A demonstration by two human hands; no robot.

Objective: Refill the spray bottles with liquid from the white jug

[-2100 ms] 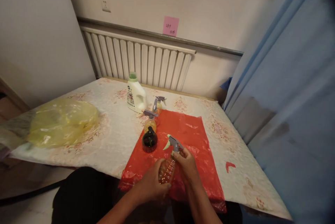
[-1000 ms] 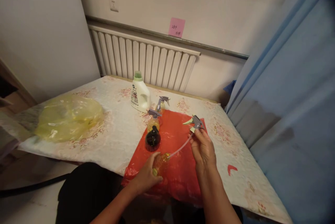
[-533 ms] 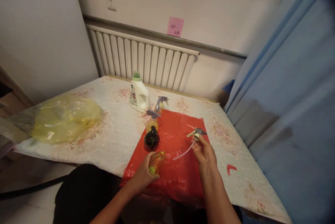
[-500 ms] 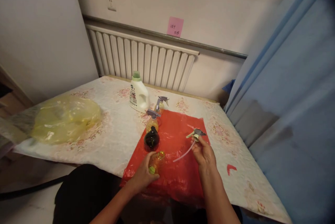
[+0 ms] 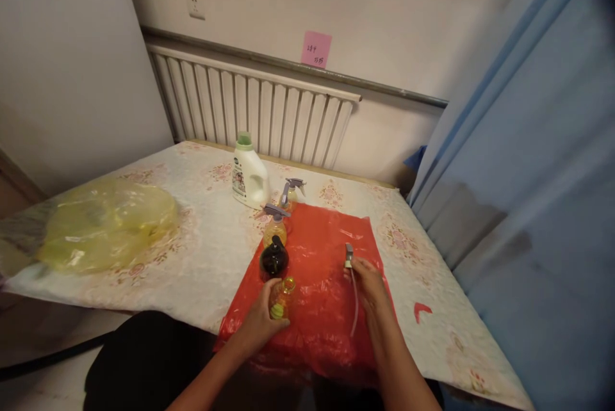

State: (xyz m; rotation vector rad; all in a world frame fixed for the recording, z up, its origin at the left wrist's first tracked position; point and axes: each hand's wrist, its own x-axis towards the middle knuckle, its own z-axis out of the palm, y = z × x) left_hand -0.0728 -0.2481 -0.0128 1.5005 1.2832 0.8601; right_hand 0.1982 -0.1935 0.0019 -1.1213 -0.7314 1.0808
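Observation:
My left hand (image 5: 262, 323) is wrapped round a small clear bottle of yellow liquid (image 5: 279, 296) with its neck uncovered, standing on the red plastic sheet (image 5: 323, 299). Close to my right hand (image 5: 369, 283) a grey spray trigger head (image 5: 348, 256) with a long clear dip tube (image 5: 355, 305) lies flat on the sheet. The fingers touch the head; I cannot tell whether they still hold it. A dark round bottle (image 5: 274, 258) stands just beyond my left hand.
Two more spray bottles with grey triggers (image 5: 275, 221) (image 5: 291, 190) and a white detergent jug (image 5: 248, 174) stand further back. A crumpled yellow plastic bag (image 5: 103, 224) lies at the left. A radiator (image 5: 254, 109) runs along the wall; a blue curtain (image 5: 528, 174) hangs at the right.
The spray head came off the bottle: my right hand pulled it and its tube up and out, then lowered it onto the red sheet. My left hand kept hold of the bottle.

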